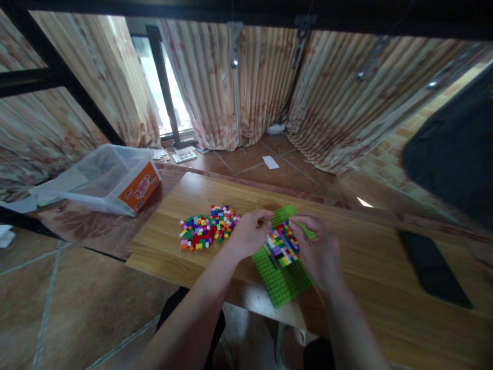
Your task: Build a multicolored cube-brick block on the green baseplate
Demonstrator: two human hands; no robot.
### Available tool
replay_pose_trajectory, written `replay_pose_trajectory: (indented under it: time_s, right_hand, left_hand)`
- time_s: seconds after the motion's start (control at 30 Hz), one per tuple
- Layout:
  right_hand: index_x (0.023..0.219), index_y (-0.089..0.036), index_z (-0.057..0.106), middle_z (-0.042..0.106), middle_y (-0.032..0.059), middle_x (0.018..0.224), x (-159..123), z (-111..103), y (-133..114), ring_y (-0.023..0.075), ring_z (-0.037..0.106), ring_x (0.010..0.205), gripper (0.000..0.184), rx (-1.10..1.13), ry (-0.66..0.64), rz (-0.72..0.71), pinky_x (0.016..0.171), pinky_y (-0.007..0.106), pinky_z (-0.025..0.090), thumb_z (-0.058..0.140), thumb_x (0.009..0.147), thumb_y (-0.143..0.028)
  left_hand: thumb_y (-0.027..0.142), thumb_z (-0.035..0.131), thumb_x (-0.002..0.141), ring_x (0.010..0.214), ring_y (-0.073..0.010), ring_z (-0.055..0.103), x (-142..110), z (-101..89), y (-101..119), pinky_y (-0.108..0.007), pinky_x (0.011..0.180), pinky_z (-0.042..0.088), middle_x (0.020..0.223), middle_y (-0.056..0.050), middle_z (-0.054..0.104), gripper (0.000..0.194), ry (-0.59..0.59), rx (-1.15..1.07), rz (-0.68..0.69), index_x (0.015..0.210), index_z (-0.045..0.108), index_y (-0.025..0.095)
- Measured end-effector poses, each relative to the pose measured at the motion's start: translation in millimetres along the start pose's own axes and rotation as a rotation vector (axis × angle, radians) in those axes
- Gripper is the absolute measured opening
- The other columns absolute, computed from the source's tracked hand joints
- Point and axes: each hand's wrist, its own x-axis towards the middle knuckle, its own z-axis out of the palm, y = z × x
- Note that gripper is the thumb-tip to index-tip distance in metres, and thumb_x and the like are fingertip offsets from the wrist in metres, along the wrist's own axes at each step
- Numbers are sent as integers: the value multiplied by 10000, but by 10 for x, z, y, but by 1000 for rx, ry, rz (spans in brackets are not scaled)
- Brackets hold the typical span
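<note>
A green studded baseplate (283, 282) lies on the wooden table (370, 257), its near corner past the table's front edge. On it stands a block of small many-coloured bricks (284, 243). My left hand (250, 231) rests at the block's left side with fingers curled in a pinch; what they hold is too small to make out. My right hand (318, 246) is curled against the block's right side, touching it. A loose pile of small coloured bricks (208, 226) lies on the table left of my left hand.
A clear plastic tub (111, 177) with an orange label sits on a patterned cloth at the left. A black phone (433, 267) lies on the table at the right. Striped curtains hang behind. A dark object fills the upper right. Tiled floor lies below the table's edge.
</note>
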Motion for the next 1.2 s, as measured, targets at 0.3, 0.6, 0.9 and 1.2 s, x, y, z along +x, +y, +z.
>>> replay_pose_trajectory:
  time_s: [0.3, 0.6, 0.9, 1.2]
  right_hand:
    - [849, -243, 765, 661, 91, 1109, 1, 146, 155, 257, 589, 1070, 201, 13, -4, 54, 973, 463, 429, 613, 846, -375]
    - [875, -231, 775, 693, 100, 1066, 6, 160, 103, 249, 624, 1025, 219, 58, -8, 91, 955, 441, 458, 585, 831, -331]
    - [862, -208, 763, 741, 74, 943, 25, 166, 85, 223, 666, 931, 211, 102, -7, 152, 898, 388, 490, 589, 795, -308]
    - [843, -215, 776, 760, 58, 890, 47, 204, 133, 218, 678, 825, 216, 212, -26, 290, 797, 363, 509, 619, 752, -332]
  left_hand:
    - [114, 476, 872, 959, -176, 674, -20, 88, 79, -291, 912, 517, 1069, -54, 747, 332, -147, 54, 62, 1092, 719, 164]
    - [111, 473, 882, 984, -183, 675, -29, 91, 108, -292, 929, 504, 1076, -50, 749, 338, -158, 137, 90, 1085, 733, 182]
    - [100, 471, 881, 1006, -190, 681, -69, 94, 185, -311, 943, 507, 1092, -52, 745, 348, -112, 274, 112, 1097, 723, 202]
    - [114, 460, 895, 979, -190, 692, -66, 114, 155, -309, 909, 523, 1077, -53, 752, 345, -105, 312, 157, 1107, 720, 194]
